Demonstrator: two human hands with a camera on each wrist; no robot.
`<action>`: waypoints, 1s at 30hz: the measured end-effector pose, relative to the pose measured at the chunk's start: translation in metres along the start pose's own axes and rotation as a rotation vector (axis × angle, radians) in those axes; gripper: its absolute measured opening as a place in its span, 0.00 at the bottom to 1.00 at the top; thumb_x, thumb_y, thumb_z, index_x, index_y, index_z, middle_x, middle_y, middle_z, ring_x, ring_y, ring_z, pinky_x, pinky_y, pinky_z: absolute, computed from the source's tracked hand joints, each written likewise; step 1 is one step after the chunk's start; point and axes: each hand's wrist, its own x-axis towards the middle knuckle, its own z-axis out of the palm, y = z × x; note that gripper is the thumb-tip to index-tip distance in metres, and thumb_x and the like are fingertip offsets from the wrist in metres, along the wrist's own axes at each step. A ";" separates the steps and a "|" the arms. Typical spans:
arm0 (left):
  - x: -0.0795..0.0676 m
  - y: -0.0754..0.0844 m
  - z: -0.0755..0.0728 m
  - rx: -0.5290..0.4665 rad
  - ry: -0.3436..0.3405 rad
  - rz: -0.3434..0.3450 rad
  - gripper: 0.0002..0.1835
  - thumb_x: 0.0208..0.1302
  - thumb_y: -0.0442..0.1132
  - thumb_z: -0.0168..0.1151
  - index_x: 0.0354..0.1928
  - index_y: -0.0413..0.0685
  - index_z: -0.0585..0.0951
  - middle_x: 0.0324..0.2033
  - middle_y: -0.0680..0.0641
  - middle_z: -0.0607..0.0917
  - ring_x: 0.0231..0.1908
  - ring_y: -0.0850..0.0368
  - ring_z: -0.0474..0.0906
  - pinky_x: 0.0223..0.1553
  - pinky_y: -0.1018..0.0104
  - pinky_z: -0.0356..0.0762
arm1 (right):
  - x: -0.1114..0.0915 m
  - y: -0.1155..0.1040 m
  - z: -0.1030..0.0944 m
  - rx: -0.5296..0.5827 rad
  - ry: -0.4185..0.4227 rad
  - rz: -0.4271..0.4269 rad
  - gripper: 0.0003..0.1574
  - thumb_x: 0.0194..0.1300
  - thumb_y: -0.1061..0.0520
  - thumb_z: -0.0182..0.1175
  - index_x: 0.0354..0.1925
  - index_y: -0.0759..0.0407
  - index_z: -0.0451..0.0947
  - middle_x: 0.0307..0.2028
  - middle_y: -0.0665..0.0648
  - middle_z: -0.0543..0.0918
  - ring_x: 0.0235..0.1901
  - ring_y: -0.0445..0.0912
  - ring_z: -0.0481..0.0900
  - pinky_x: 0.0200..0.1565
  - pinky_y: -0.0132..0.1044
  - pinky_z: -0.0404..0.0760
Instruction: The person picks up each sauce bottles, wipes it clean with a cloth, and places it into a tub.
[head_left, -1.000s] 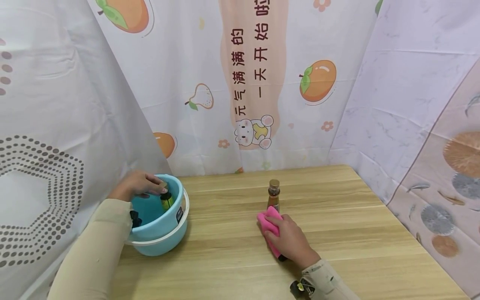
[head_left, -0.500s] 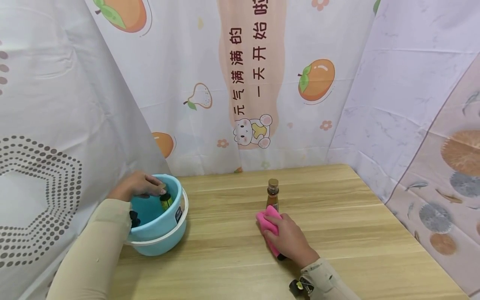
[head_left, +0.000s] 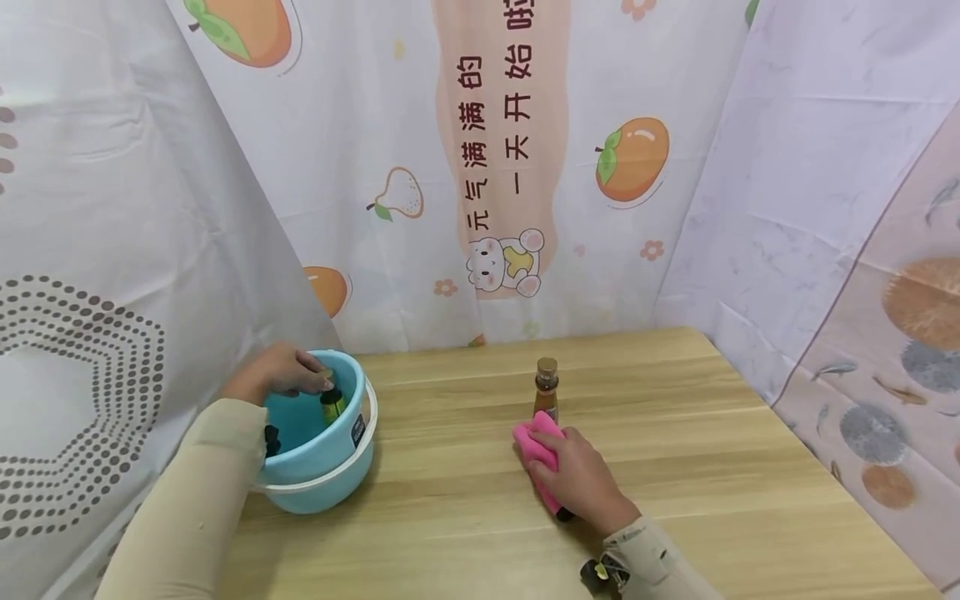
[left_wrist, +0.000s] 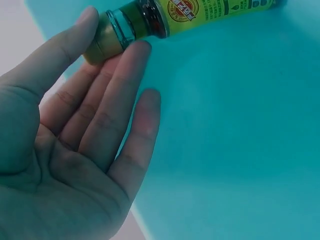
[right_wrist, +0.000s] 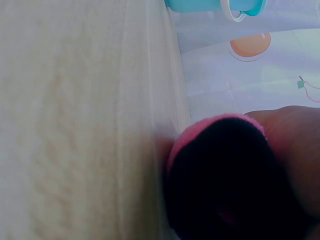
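Note:
Inside the light blue bucket (head_left: 318,454), my left hand (head_left: 281,371) pinches the gold cap of a small glass bottle (head_left: 333,404) with a yellow-green label. In the left wrist view my thumb and fingertips meet at the cap of the bottle (left_wrist: 190,12), while the little finger stays off it. My right hand (head_left: 581,475) grips a folded pink cloth (head_left: 538,450) low on the table. The cloth (right_wrist: 200,127) shows a fuzzy pink edge and a dark end in the right wrist view. Just beyond it stands a second bottle (head_left: 547,387) with a gold cap, its lower part hidden.
The wooden table (head_left: 442,467) runs back to a printed curtain (head_left: 405,275). A black item (head_left: 272,440) shows at the bucket's left side, partly hidden by the sleeve. A white handle (head_left: 372,417) hangs round the bucket.
The left hand and the bottle in the bucket shift only very slightly. The right hand and the pink cloth stay in place.

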 end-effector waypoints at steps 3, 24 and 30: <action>0.000 0.004 -0.001 0.032 0.014 -0.001 0.23 0.63 0.47 0.75 0.51 0.37 0.88 0.41 0.40 0.91 0.44 0.43 0.88 0.49 0.44 0.88 | 0.001 0.001 -0.001 -0.003 0.013 -0.015 0.30 0.64 0.46 0.73 0.63 0.46 0.83 0.41 0.58 0.79 0.29 0.43 0.72 0.26 0.32 0.75; -0.017 0.076 -0.019 0.163 0.162 0.087 0.23 0.65 0.54 0.71 0.47 0.40 0.88 0.43 0.37 0.88 0.43 0.43 0.83 0.42 0.51 0.87 | -0.007 0.037 -0.058 0.050 0.045 0.066 0.28 0.63 0.54 0.71 0.62 0.48 0.84 0.37 0.61 0.82 0.28 0.46 0.76 0.26 0.34 0.78; -0.012 0.123 0.001 0.170 0.205 0.220 0.16 0.65 0.51 0.72 0.42 0.44 0.90 0.38 0.43 0.89 0.39 0.49 0.83 0.37 0.61 0.81 | -0.001 0.048 -0.070 0.051 0.072 0.073 0.29 0.65 0.55 0.69 0.64 0.53 0.82 0.43 0.67 0.83 0.30 0.47 0.77 0.25 0.33 0.79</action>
